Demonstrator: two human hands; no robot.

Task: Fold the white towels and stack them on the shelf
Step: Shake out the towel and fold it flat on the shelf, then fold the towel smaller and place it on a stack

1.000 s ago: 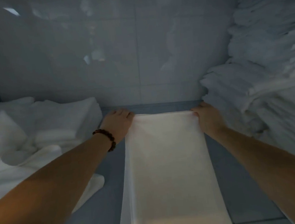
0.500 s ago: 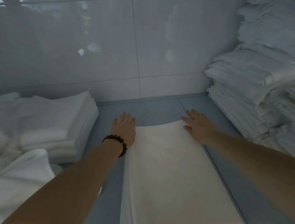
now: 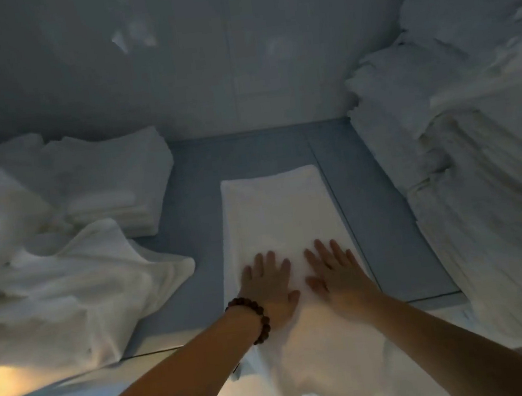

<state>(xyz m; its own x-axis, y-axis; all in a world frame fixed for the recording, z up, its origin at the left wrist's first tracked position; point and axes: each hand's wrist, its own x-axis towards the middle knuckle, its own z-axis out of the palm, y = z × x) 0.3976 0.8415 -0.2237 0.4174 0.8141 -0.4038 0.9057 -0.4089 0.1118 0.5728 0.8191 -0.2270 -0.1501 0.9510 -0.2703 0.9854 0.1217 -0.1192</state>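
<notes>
A long white towel (image 3: 274, 209) lies flat down the middle of the grey shelf (image 3: 382, 216), folded into a narrow strip, its near end hanging over the front edge. My left hand (image 3: 268, 286), with a dark bead bracelet at the wrist, rests palm down on the towel's near half, fingers spread. My right hand (image 3: 338, 275) lies flat beside it on the same towel, fingers apart. Neither hand grips the cloth.
A neat stack of folded white towels (image 3: 114, 182) sits at the back left. A crumpled loose towel (image 3: 68, 285) lies in front of it. A tall pile of folded towels (image 3: 474, 141) fills the right side. A tiled wall (image 3: 204, 57) closes the back.
Both hands have slid back along the towel from its far end toward me and closer together, staying flat on the cloth. The view has tilted down.
</notes>
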